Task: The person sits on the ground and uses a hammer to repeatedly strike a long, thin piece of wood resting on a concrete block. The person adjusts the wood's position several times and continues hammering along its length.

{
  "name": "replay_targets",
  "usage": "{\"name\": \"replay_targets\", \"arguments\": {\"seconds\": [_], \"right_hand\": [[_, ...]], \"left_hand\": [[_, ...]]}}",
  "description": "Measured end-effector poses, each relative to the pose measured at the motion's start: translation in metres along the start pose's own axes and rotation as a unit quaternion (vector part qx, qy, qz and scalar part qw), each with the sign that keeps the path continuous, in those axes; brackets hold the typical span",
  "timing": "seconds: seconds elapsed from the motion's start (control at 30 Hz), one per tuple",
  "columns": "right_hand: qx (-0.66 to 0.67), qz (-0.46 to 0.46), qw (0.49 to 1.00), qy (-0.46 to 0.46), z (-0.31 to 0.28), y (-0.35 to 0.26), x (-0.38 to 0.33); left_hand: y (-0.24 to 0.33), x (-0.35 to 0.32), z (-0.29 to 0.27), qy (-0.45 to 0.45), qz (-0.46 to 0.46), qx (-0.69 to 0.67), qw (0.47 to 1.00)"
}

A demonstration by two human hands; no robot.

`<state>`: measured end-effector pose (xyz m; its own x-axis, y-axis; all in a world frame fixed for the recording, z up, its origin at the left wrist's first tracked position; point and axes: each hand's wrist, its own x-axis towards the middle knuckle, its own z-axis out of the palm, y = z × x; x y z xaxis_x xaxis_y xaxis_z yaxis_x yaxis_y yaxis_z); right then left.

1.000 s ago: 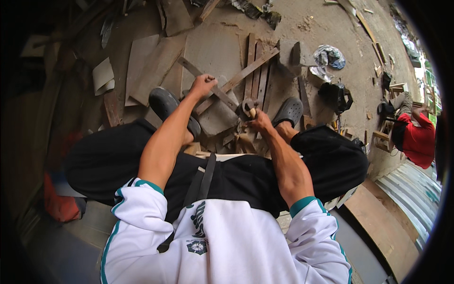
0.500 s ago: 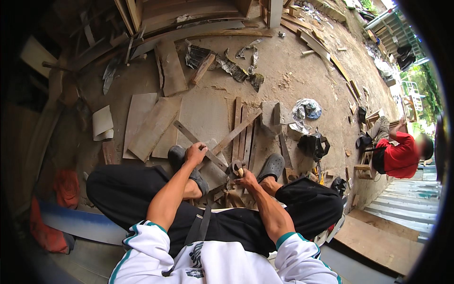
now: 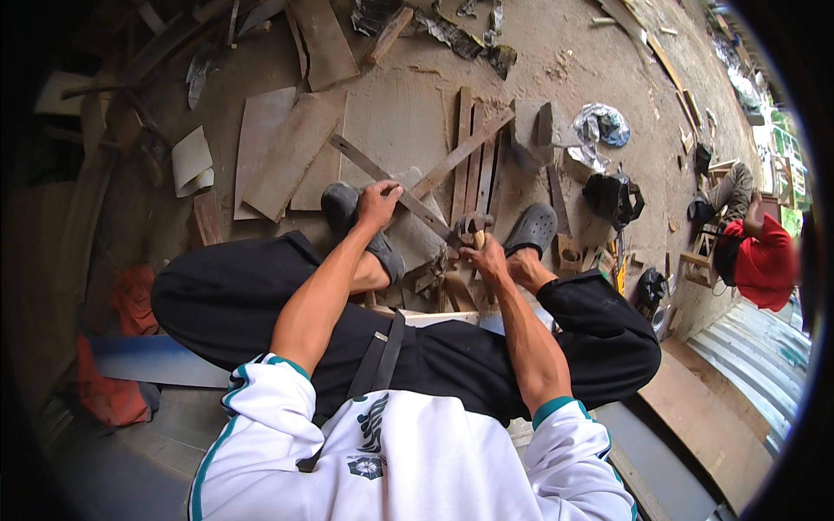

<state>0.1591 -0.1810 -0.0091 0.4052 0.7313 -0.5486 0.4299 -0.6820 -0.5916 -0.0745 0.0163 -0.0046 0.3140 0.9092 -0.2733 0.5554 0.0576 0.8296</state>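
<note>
My left hand [image 3: 379, 205] is closed around the middle of a narrow, flat, dark strip [image 3: 354, 156] with a small hole near its far end. The strip slants from far left down to near right, and its near end reaches close to my right hand [image 3: 486, 258]. That right hand grips a hammer [image 3: 473, 223] by its short, pale wooden handle, the dark head upward beside the strip's end. Beneath the strip lies a pale grey block [image 3: 419, 240]. A longer wooden strip [image 3: 465, 154] crosses at an angle just beyond it. My dark clogs stand on either side.
Several wooden strips [image 3: 461, 156] lie ahead, beside a grey block [image 3: 527, 130]. Flat boards [image 3: 291, 156] lie on the left. A black plastic bag [image 3: 612, 198] and crumpled plastic [image 3: 599, 132] sit to the right. A person in red [image 3: 763, 260] sits at the far right.
The whole view has tilted, so the scene sits higher in the picture. Both hands keep their hold on the strip and the hammer, with little visible movement relative to my feet.
</note>
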Motion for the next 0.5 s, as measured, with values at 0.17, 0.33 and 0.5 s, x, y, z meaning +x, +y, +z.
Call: {"name": "replay_targets", "arguments": {"seconds": [0.17,0.33,0.5], "right_hand": [[-0.004,0.04,0.999,0.037,0.003,0.019,0.004],[0.01,0.058,0.997,0.047,0.005,0.017,0.006],[-0.002,0.041,0.998,0.04,0.004,0.015,0.003]], "left_hand": [[0.009,0.003,0.01,-0.031,0.005,0.01,0.999],[-0.002,0.005,0.014,-0.04,0.005,-0.003,0.999],[-0.004,0.006,0.017,-0.045,0.005,0.013,0.999]]}}
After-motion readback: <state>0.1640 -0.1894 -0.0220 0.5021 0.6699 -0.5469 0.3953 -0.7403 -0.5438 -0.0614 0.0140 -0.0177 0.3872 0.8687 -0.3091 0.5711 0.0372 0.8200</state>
